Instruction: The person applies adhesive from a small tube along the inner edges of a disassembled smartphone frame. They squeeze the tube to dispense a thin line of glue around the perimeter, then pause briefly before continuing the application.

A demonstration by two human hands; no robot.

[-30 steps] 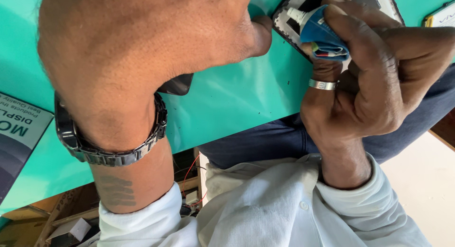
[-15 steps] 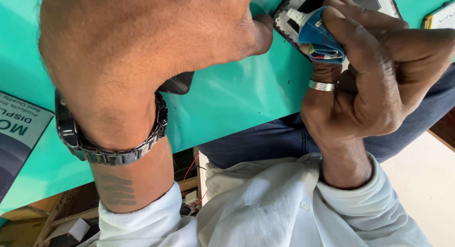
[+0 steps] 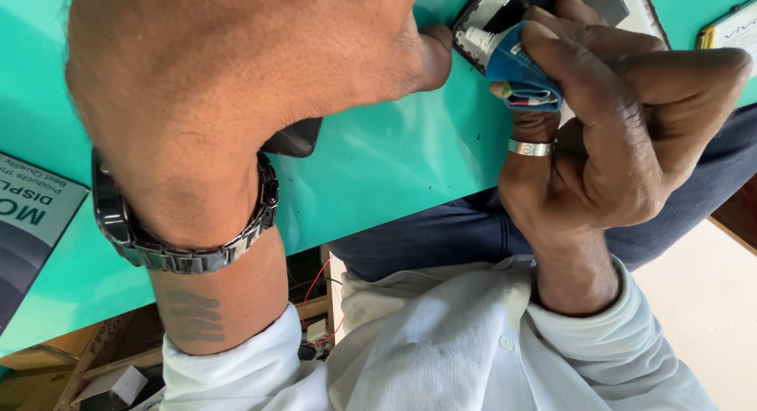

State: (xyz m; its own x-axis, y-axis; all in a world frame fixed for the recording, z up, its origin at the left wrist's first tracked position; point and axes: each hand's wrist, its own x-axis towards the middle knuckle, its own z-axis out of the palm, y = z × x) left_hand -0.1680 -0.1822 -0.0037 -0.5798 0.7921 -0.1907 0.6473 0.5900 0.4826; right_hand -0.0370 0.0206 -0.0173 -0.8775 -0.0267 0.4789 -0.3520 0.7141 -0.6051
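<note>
blue squeeze tube [image 3: 524, 72] | we are holding it tilted, white nozzle touching phone frame [image 3: 505, 5] | frame is lying flat near the bench's front edge

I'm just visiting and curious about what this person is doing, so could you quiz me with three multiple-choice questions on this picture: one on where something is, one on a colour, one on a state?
1. Where is the wristwatch?
A. on the left hand's wrist
B. lying on the table
C. on the right hand's wrist

2. What colour is the table top?
A. red
B. turquoise green
C. black

3. How is the small blue tube being handled?
A. lying loose on the table
B. pinched in the right hand, nozzle at the edge of the phone frame
C. capped, under the left hand

Answers: 1 A, the metal band circles the wrist of the left hand. 2 B, the surface under both hands is turquoise green. 3 B, the right hand's fingers close round the tube, its white tip on the dark frame.
</note>
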